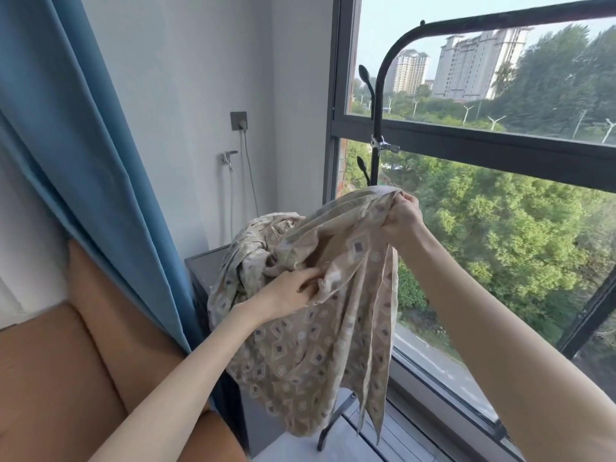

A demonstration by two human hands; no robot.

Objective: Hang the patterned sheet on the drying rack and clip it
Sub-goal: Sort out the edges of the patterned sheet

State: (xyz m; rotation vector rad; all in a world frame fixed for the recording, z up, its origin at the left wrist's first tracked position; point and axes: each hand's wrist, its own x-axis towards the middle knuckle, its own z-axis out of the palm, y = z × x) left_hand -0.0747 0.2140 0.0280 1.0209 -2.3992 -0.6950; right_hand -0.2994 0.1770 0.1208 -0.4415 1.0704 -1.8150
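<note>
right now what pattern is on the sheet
Beige sheet with small diamonds and circles, head view.

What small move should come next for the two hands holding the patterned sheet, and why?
Probably lift the right hand with its gathered edge toward the drying rack's top bar while the left hand spreads the fabric. The patterned sheet is bunched between both hands, well below the bar, with part heaped on the dark cabinet. A metal clip sits on the rack's upright.
</note>
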